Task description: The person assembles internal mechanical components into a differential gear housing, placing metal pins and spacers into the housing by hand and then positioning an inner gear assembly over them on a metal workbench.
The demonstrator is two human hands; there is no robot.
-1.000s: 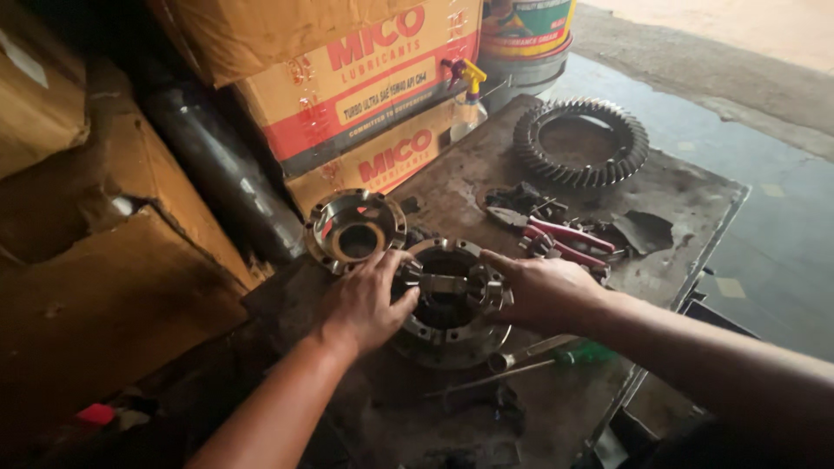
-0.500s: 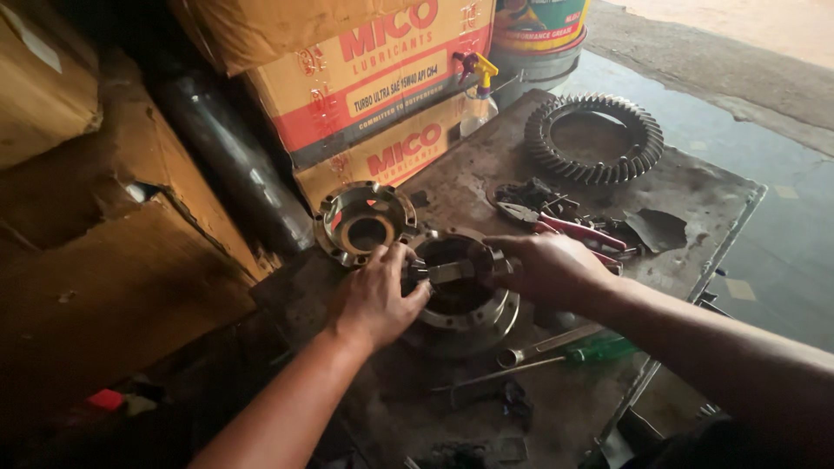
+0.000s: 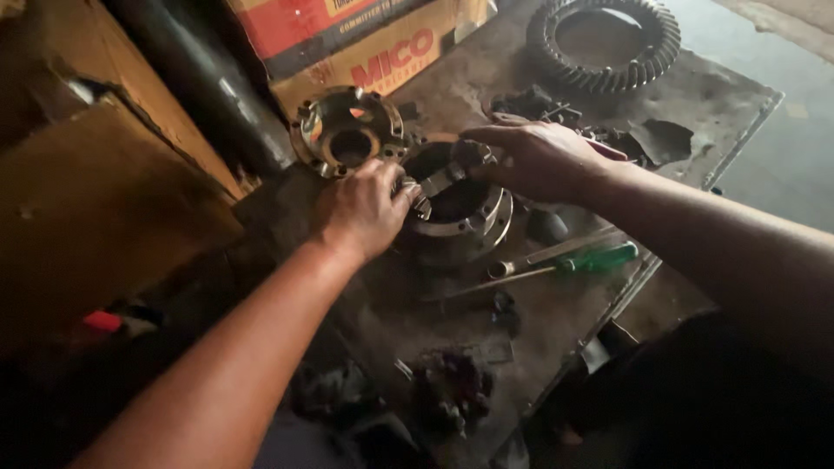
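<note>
Left hand [image 3: 363, 208] is being held palm-down, fingers closed on the near end of a metal cross-shaft [image 3: 439, 181]; right hand [image 3: 530, 158] is being closed on its far end. Shaft is being held across the open top of a round steel housing [image 3: 460, 221] at bench [image 3: 712, 95] centre. A second flanged housing [image 3: 347, 130] is being left just behind; green-handled screwdriver [image 3: 573, 260] in front, ring gear [image 3: 605, 43] at rear, cardboard boxes [image 3: 365, 52] beside.

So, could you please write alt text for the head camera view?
Two bare hands work on a round metal housing on a greasy metal table: the left hand and right hand grip opposite ends of a cross-shaped shaft. A flanged cover, ring gear and green-handled screwdriver lie nearby.
</note>
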